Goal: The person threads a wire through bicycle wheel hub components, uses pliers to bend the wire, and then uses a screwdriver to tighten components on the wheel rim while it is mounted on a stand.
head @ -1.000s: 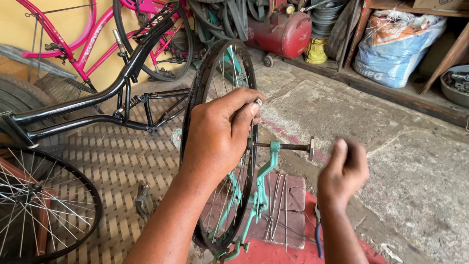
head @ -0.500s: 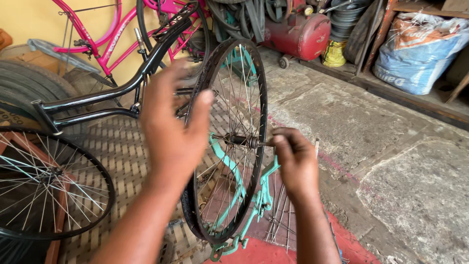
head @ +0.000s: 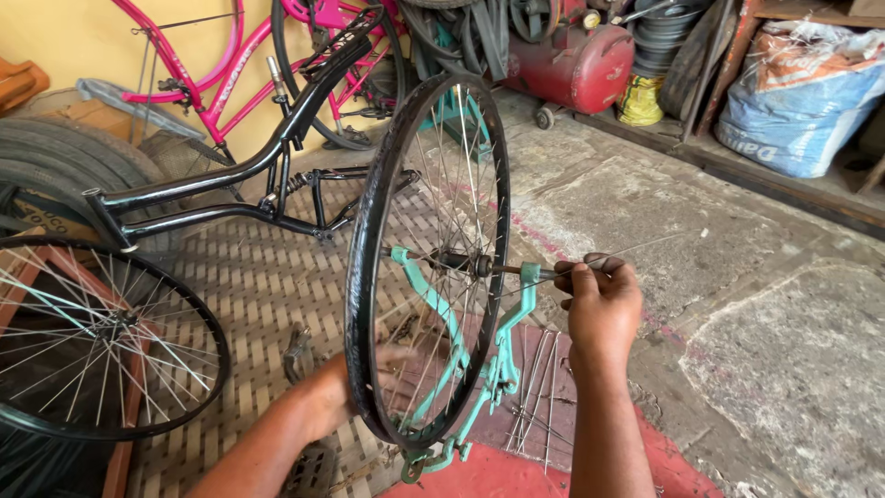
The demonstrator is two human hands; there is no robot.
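Wheel (head: 426, 263) upright in a teal stand (head: 498, 364), rim edge-on to the camera, and both hands have moved on it within the last second. The left hand (head: 383, 378), which was up on the top of the rim and then spread wide beside it, now sits low behind the spokes near the bottom of the rim. The right hand (head: 601, 302), which hung loose and clear of the stand, is now closed in a pinch on a thin spoke (head: 636, 251) at the axle (head: 479, 267) end, just beside the stand's arm. So the work has gone from steadying the rim to handling a spoke at the hub (that is a judgement, not a thing seen).

The left hand is blurred and crossed by spokes; whether it grips anything I cannot tell. The right fingertips hide the near end of the spoke. Below the right hand, loose spokes (head: 535, 387) lie on the red mat (head: 489, 475). Left of the left hand stands a second wheel (head: 97, 337), cut off by the edge, and beyond it a black frame (head: 230, 189).
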